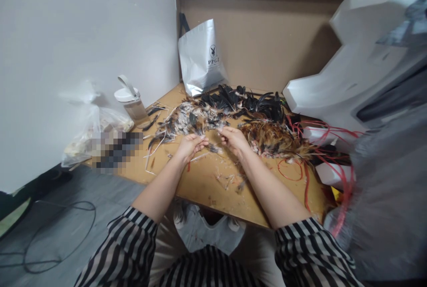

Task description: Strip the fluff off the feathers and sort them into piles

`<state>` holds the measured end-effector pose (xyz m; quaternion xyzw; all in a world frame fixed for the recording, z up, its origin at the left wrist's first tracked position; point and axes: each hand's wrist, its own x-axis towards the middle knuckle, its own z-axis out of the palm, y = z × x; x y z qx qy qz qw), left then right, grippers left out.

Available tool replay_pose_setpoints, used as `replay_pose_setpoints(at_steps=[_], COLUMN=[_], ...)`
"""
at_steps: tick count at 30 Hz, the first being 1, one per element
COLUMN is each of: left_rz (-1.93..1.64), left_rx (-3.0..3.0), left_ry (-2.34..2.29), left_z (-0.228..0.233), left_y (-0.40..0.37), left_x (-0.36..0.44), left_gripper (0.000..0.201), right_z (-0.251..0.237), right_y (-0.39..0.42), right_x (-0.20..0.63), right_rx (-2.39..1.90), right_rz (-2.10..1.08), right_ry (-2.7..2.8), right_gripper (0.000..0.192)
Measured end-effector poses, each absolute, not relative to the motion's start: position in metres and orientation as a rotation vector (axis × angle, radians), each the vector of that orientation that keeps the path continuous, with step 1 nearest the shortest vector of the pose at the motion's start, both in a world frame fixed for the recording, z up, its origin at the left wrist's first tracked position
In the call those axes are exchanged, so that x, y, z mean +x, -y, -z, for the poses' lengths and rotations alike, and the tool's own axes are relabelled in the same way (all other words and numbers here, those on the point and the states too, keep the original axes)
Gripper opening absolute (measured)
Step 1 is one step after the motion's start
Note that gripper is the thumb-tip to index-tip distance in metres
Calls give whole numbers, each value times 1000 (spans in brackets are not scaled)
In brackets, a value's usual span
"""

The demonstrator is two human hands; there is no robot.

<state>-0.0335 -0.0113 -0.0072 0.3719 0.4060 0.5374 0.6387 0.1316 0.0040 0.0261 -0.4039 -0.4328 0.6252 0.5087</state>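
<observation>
My left hand (192,146) is closed in a pinch over the wooden table, with a small dark feather (202,128) rising at its fingertips. Opposite it, a short gap away, my right hand (234,141) also pinches, and a pale wispy feather tip shows at its thumb and forefinger. Just beyond the hands lies a pile of grey and brown fluffy feathers (182,118). Long black feathers (256,105) are heaped behind. Golden-brown feathers (268,138) form another bunch to the right of my right hand. Below the hands, loose quills and scraps (230,180) are scattered.
A lidded drink cup (133,105) and a clear plastic bag (100,129) stand at the left. At the back a silver bag (202,60) leans against cardboard (267,33). Red strings (307,180) trail beside white foam pieces (320,85) on the right.
</observation>
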Motion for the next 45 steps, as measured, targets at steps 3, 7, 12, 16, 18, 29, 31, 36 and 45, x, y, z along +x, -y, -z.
replay_pose_setpoints(at_steps=[3, 7, 12, 16, 18, 29, 31, 36, 45], left_rz=[-1183, -1095, -1074, -1107, -1143, -1114, -1103, -1074, -1045], left_rx=[862, 899, 877, 842, 820, 838, 846, 848, 893], left_ry=[-885, -845, -848, -867, -887, -862, -852, -827, -885], left_z=[6, 7, 7, 5, 4, 6, 7, 9, 6], left_y=[13, 15, 15, 15, 15, 16, 16, 15, 17], left_x=[-33, -33, -32, -31, -31, -30, -30, -31, -31], left_gripper=[17, 20, 19, 17, 15, 11, 11, 13, 15], right_z=[-21, -13, -12, -16, -18, -18, -16, -12, -13], right_y=[1, 4, 7, 9, 10, 15, 14, 12, 9], right_x=[119, 109, 107, 106, 106, 101, 100, 101, 105], right_rx=[-975, -1009, -1078, -1108, -1119, -1120, -1126, -1114, -1092], right_rz=[-1541, -1554, -1532, -1526, -1515, -1461, -1436, -1415, -1563], right_ry=[1113, 1123, 1069, 1062, 1059, 1093, 1099, 1141, 1129], right_gripper=[31, 32, 36, 38, 38, 34, 33, 32, 33])
